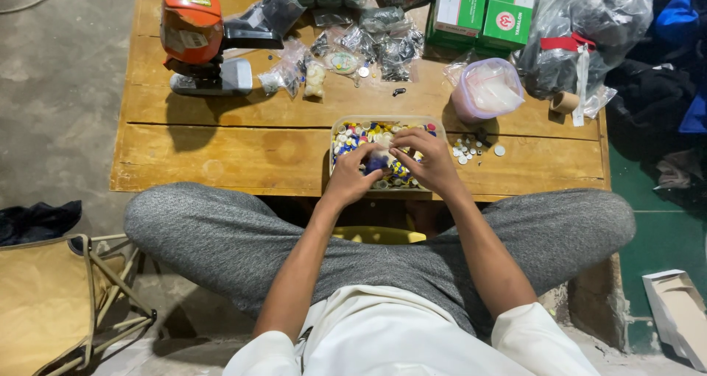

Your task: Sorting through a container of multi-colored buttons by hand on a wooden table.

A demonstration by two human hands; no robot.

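A clear plastic tray (336, 123) full of small coloured caps or buttons, blue, yellow and white, sits at the near edge of a low wooden table (221, 151). My left hand (353, 176) and my right hand (427, 159) are both over the tray, fingers bent. Between them they pinch a small pale piece (381, 157). Which hand bears it I cannot tell for sure. A few loose white discs (465, 150) lie on the table right of the tray.
An orange and grey tool (195, 41) stands at the table's back left. Small plastic bags (383, 44) of parts, green boxes (482, 8) and a pink-lidded tub (487, 89) line the back. A folding stool (51, 295) stands at my left.
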